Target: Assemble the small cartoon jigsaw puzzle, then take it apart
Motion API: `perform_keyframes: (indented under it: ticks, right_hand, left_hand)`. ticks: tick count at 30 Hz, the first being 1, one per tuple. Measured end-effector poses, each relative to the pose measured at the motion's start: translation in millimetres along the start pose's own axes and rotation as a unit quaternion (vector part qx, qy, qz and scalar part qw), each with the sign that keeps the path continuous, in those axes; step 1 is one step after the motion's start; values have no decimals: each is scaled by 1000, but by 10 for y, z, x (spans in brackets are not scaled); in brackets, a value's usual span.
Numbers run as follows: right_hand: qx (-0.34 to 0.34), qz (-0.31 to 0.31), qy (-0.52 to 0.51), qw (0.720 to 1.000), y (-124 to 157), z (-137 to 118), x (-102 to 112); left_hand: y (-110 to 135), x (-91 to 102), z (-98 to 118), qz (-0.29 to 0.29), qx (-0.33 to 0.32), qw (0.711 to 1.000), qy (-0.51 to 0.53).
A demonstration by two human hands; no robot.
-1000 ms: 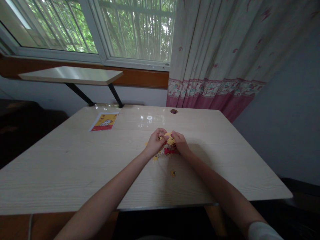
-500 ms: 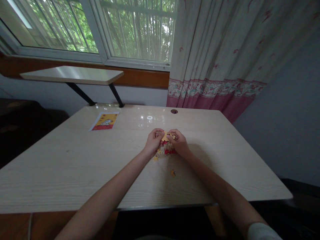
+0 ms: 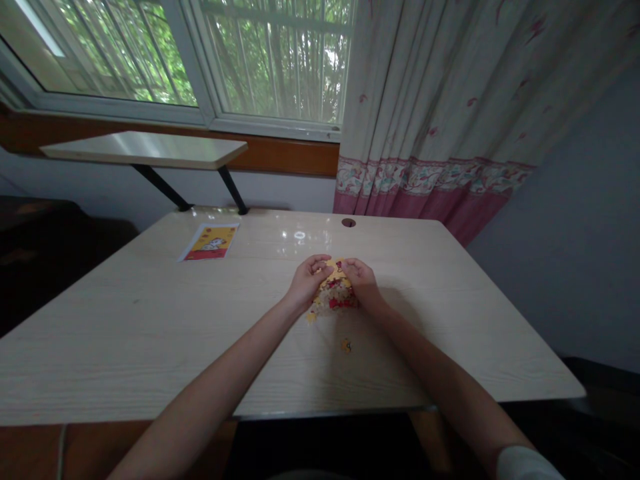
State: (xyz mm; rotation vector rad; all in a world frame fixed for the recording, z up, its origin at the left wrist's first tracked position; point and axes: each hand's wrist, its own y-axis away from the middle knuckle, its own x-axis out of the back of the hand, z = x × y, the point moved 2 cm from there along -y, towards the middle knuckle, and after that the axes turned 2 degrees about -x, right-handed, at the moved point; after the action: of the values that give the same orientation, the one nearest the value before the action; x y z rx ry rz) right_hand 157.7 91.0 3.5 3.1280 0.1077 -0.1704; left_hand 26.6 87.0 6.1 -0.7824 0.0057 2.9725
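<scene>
Close together over the middle of the table, my left hand (image 3: 309, 279) and my right hand (image 3: 362, 280) pinch a yellow section of joined jigsaw puzzle pieces (image 3: 336, 269) from either side. A red mark shows on the section near my right fingers. Beneath it lies a heap of loose jigsaw pieces (image 3: 336, 295) in grey, yellow and red, partly covered by my hands. One yellow piece (image 3: 311, 317) rests at the heap's lower left edge. Another loose piece (image 3: 347, 345), yellow with dark marks, sits apart, nearer to me.
A printed picture sheet (image 3: 210, 241) in yellow and red, with a white animal figure, lies at the table's back left. Behind it, a raised shelf (image 3: 150, 150) stands on black legs. A round cable hole (image 3: 349, 223) is near the back edge, by the curtain (image 3: 430, 180).
The yellow section is now more exposed between my hands, with its red mark visible. My right hand has shifted slightly to the right, and more of the heap shows.
</scene>
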Motion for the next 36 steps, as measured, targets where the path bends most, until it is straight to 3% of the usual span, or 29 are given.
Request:
perform_keyframes:
  ticks: [7,12,18,23,30,36]
  right_hand:
    - [42,16,114,992,10,44,41]
    - [42,0,38,998,-17,44,20]
    - [-4,-42,-49,998,-33,32,10]
    - [15,1,-35,999,-74,66,47]
    - [72,52,29,996,-106,82,79]
    - [94,59,112,987,-64,88,79]
  left_hand:
    - [-35,24,3,16,-14,1000,8]
    - [-28,9,22,21,-1,999,38]
    - [-1,2,82,5,63,996,60]
    - [7,-6,62,-15,67,997,40]
    - [-19,19,-1,4,-26,998,-58]
    - [-9,42,1,14,-139,956,-258]
